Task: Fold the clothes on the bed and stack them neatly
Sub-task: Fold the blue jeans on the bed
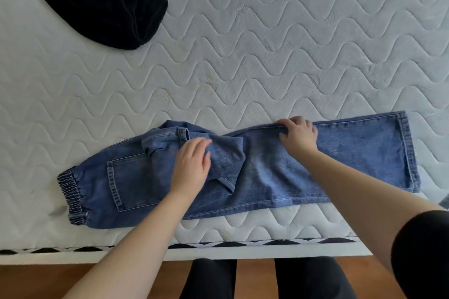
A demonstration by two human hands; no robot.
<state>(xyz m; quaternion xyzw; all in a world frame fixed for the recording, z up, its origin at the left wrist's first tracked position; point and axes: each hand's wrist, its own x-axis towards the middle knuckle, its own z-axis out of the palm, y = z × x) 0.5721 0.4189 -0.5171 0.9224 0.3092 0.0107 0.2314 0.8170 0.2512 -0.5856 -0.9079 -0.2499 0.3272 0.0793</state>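
At the far left of the bed (267,31), up in the corner, a black garment (97,2) lies crumpled and not yet folded, its upper part cut off by the frame edge, so what kind of garment it is cannot be told; nearer the person, along the mattress edge, the blue jeans (267,172) lie stretched sideways, elastic waistband at the left and leg hems at the right, the legs laid one over the other; the step in hand looks like the flattening of the jeans before the crosswise folds; the left hand (192,167) rests flat on the bunched seat fabric near the middle, its fingers (198,147) straight and close together, pressing the cloth down rather than gripping it; the right hand (300,135) is further right at the far edge of the leg, fingers curled over that edge and pinching the denim (the fingertips themselves are tucked out of sight behind the fold); the next move, I judge, calls for smoothing out the twisted flap of cloth between the hands, then carrying the hems over toward the waistband; no stack is in view; whether more clothes lie beyond the frame cannot be told; below the bed, dark trouser legs and a wooden floor show
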